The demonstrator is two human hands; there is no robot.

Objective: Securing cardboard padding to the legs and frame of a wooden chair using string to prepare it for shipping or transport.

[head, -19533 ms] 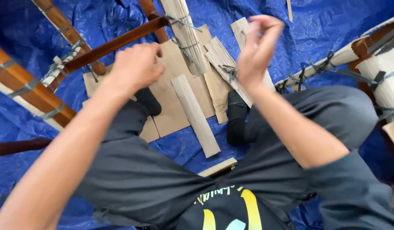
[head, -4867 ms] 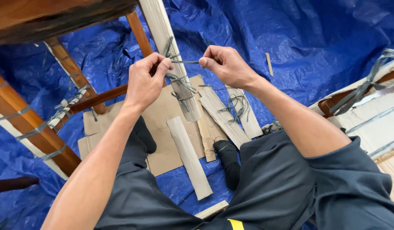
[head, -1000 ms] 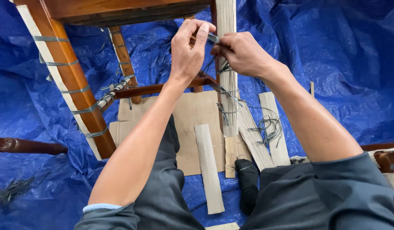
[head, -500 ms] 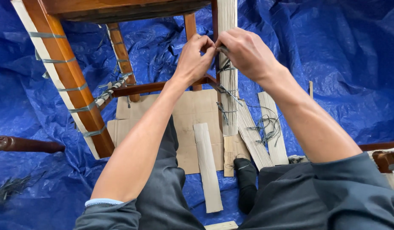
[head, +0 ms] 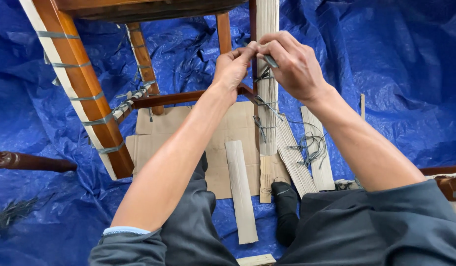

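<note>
We pinch the grey strap (head: 268, 60) with both hands, left hand (head: 231, 69) and right hand (head: 294, 66) closed on it, at the cardboard-wrapped chair leg (head: 267, 98) (upright before us); pull evenly, keeping the cardboard straight.

grey twine (head: 269, 60) taut around upright cardboard-wrapped chair leg (head: 267, 98); ends pinched near its top

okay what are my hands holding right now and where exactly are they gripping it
Both the left hand and the right hand pinch the grey string by its loose ends, at the cardboard-wrapped chair leg.
</note>
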